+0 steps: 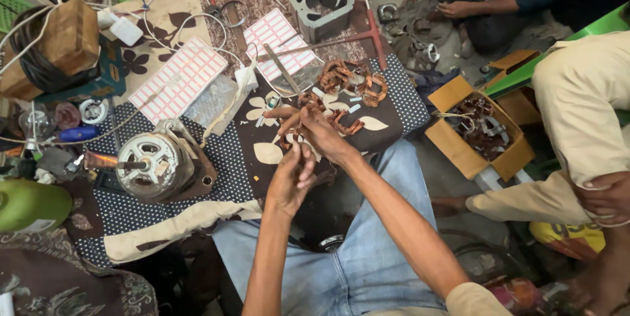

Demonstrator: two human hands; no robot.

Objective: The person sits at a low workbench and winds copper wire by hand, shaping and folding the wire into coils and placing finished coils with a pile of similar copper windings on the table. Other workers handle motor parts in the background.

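Both hands work a tangle of copper winding coils [341, 93] at the near edge of a floral cloth [262, 152]; the right hand [315, 129] pinches a strand. The left hand [291, 178] curls just below, fingers pressed together. A ribbed metal motor [154, 165] crowds the left, a cardboard box [476, 135] the right.

Bare forearms, blue jeans [367, 257], a beige sleeve [476, 301] at the right elbow.

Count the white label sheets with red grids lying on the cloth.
2. One label sheet lies left of centre, above the round motor; the other label sheet lies further up, beside the grey metal frame. Clutter may hide more.
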